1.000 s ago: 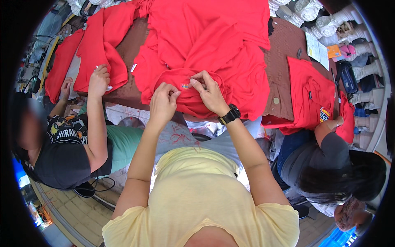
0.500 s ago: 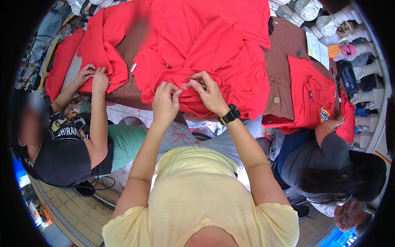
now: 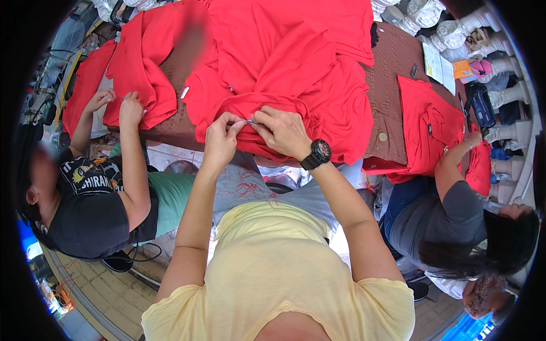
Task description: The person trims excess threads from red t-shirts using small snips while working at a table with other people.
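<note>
A red shirt (image 3: 267, 149) lies bunched at the near edge of the table, and both my hands work on it. With thumb and fingertips pressed together, my left hand (image 3: 223, 136) pinches a fold of the red cloth. My right hand (image 3: 284, 132), wearing a black watch (image 3: 318, 154) at the wrist, is closed in a pinch just to the right. Between the fingertips shows a small bluish thing (image 3: 250, 121), too small to tell whether it is a tool or part of a label. The fingers nearly touch.
More red shirts (image 3: 278, 45) cover the brown-clothed table (image 3: 387, 91). Co-workers sit close on both sides, one hand (image 3: 131, 108) on red cloth at left, another (image 3: 471, 139) at right. An open notebook (image 3: 438, 68), an orange packet (image 3: 462, 69) and a dark pouch (image 3: 482, 106) lie at right.
My right hand has turned palm down and closed in toward the left fingertips. My left hand has moved slightly left and down. The co-workers' hands have shifted.
</note>
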A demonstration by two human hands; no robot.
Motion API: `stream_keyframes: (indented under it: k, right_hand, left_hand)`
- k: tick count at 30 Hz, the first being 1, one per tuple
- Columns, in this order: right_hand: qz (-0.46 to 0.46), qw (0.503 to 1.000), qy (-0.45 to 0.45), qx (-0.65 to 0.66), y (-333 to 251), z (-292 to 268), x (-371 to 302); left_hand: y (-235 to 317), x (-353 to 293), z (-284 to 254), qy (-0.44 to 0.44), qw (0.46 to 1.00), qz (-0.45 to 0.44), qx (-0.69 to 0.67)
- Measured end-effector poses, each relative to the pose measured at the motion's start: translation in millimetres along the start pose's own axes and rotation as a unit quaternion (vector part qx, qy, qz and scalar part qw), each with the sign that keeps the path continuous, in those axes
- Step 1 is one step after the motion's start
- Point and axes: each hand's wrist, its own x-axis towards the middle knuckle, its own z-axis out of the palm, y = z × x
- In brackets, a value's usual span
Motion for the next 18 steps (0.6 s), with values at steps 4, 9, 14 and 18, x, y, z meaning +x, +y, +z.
stream_keyframes:
  k: [4,9,14,18]
  right_hand:
    - [-0.006,1.000,0.001,-0.011,-3.6,2.8,2.6]
    - [0.053,0.997,0.040,0.029,0.0,-5.9,-0.8]
    - [0.158,0.980,0.116,0.018,0.7,-55.0,18.0]
    - [0.112,0.994,-0.011,-0.010,25.0,-41.1,20.5]
  left_hand:
    - [-1.6,-0.4,-0.1,-0.004,1.000,-0.008,0.005]
    - [5.7,-8.8,-18.3,-0.150,0.988,0.031,0.016]
    - [63.9,-15.0,-50.8,0.073,0.940,0.200,0.267]
    - [27.9,17.0,-41.7,0.034,0.918,0.131,0.372]
